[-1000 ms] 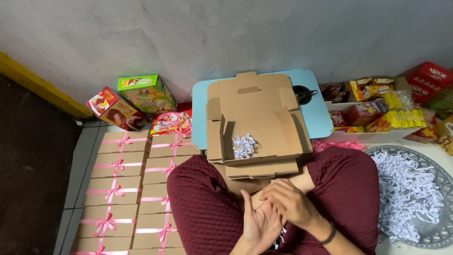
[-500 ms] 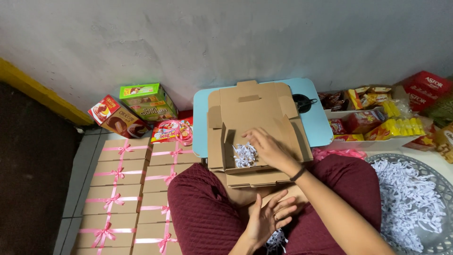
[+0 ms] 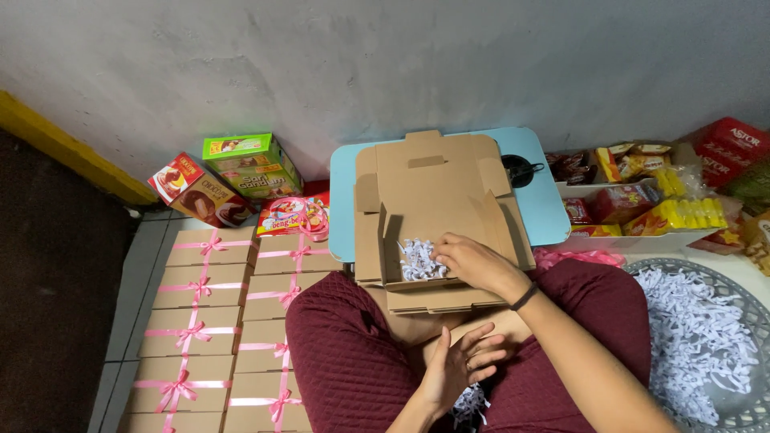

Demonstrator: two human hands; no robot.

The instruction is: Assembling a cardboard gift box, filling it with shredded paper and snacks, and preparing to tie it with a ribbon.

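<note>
Your right hand in the open box.
Fingers curled on shredded paper; your left hand open in your lap, holding nothing.

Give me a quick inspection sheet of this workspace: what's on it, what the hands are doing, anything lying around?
Surface: small light-blue table on a tiled floor.
Job's things: open cardboard box on the table; white shredded paper inside it.
Clutter: rows of closed boxes with pink ribbons, snack cartons, a tray of packaged snacks, a basket of paper shreds.
Hands: right hand in the box, on the shreds; left hand open over the lap, more shreds beneath it.
Cables: nothing seen.
Surroundings: grey wall, yellow strip along its foot at left.
</note>
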